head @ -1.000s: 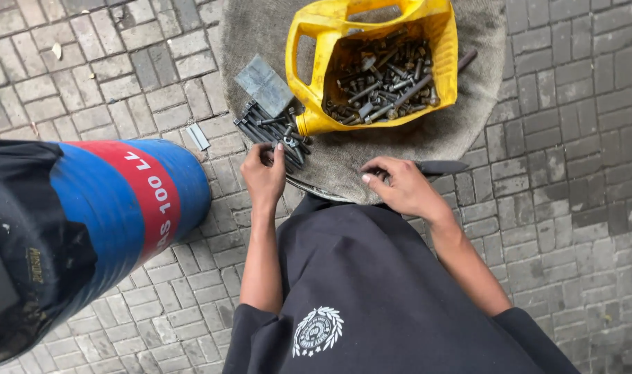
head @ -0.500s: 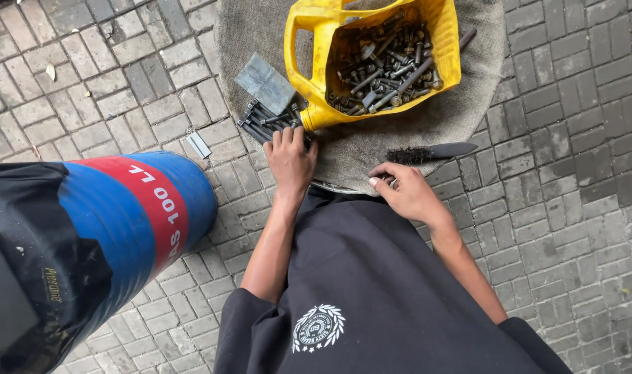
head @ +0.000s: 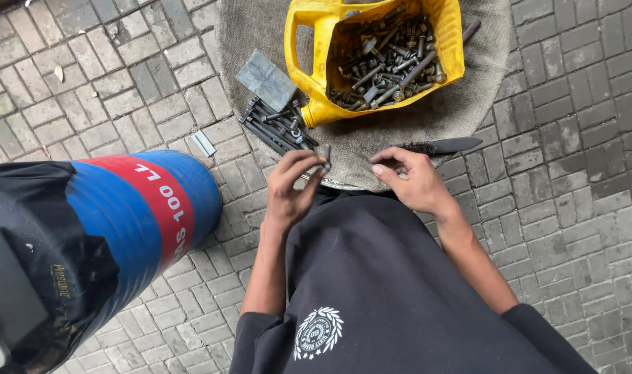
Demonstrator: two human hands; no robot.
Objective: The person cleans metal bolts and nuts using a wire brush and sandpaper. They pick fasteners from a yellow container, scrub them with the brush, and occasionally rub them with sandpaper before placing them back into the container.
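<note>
My left hand (head: 292, 187) pinches a small dark metal piece (head: 326, 155) between thumb and fingertips, just off the near edge of a round sack-covered surface (head: 385, 131). My right hand (head: 409, 179) hovers close beside it with fingers curled; whether it holds anything I cannot tell. A cut-open yellow plastic jug (head: 309, 62) full of bolts and nuts (head: 385, 59) sits farther back. A bundle of dark rods (head: 278, 125) and a grey metal plate (head: 266, 79) lie to the jug's left.
A dark knife-like blade (head: 444, 146) lies on the surface right of my right hand. A blue drum with a red band (head: 143, 215) stands at the left, draped with black material (head: 32, 249). A small metal strip (head: 204, 143) lies on the paving.
My left hand drew back from the rod bundle toward me, now pinching a small metal piece. My right hand rose to meet it.
</note>
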